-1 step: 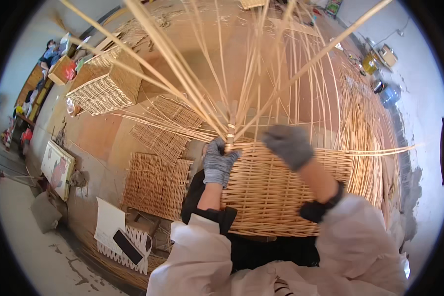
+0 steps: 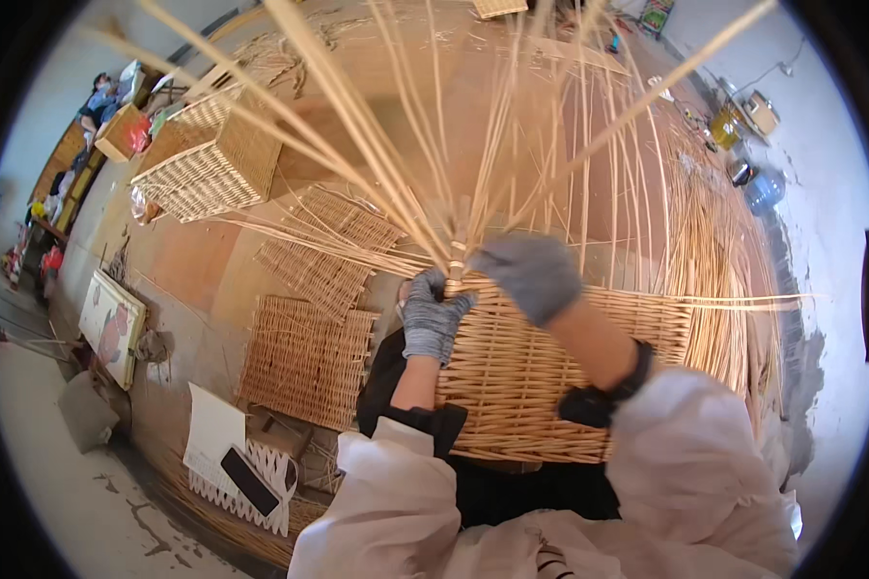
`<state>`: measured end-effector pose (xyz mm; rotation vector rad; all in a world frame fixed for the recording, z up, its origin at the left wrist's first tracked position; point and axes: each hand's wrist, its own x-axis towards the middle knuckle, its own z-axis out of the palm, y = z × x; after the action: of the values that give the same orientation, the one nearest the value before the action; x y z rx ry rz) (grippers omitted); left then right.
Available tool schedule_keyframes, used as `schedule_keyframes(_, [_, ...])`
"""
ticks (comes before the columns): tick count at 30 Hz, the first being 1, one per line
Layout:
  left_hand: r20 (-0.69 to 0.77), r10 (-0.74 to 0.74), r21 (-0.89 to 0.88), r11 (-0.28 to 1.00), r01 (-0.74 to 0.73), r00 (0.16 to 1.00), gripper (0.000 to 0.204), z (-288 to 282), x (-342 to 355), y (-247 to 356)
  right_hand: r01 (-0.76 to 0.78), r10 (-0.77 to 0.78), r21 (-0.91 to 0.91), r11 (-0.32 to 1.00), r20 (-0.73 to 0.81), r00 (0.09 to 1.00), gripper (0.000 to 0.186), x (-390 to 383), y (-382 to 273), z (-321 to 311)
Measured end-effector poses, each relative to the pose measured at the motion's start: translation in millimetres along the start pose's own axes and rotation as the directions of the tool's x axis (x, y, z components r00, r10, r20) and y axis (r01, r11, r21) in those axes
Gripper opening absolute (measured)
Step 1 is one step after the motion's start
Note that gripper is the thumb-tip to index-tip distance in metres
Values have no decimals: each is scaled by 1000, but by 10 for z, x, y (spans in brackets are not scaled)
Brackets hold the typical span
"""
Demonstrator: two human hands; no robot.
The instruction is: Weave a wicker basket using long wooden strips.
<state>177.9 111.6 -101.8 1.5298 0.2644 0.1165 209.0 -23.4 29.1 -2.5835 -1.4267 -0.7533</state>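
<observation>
A wicker panel (image 2: 541, 386) of tan, glossy rods lies across the person's lap, its rows tightly woven and running crosswise. From its upper left corner, long bare sticks (image 2: 343, 101) fan upward and outward; thinner rods trail off to both sides. The gloved left hand (image 2: 430, 323) grips that corner, fingers and thumb closed about it. The gloved right hand (image 2: 531, 275) is blurred at the top edge, just beside the corner; whether its fingers hold a rod, I cannot tell.

Beyond spreads a brown floor (image 2: 203, 280), with a pale wall (image 2: 830, 174) on the right. Two flat woven mats (image 2: 304, 362) lie to the left, near a boxy basket (image 2: 203, 183). Nearer are a white sheet (image 2: 214, 429) and a dark phone (image 2: 251, 482). Loose rods (image 2: 710, 261) are heaped on the right, short of a blue jug (image 2: 765, 190). The raised sticks cross in front of the far floor, and the right forearm covers part of the panel.
</observation>
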Motion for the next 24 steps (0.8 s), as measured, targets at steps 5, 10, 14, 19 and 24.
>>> schedule_keyframes(5, [-153, 104, -157, 979, -128, 983, 26, -22, -36, -94, -447, 387, 30, 894, 450, 805, 36, 835, -437, 165])
schedule_keyframes(10, [-147, -60, -500, 866, -22, 987, 28, -120, 6, -73, -105, 120, -60, 993, 615, 780, 31, 790, -659, 24])
schedule_keyframes(14, [-153, 32, 1, 999, -32, 988, 31, -20, -170, 329, 219, -223, 50, 974, 342, 913, 14, 891, -351, 157])
schedule_keyframes(19, [-300, 136, 184, 979, -83, 944, 35, -48, -231, 326, -282, 624, 931, 233, 80, 778, 10, -152, -343, -71])
schedule_keyframes(24, [-237, -22, -182, 983, -22, 971, 39, 120, -14, 137, -235, 718, 723, -650, 685, 121, 18, -915, 414, 414])
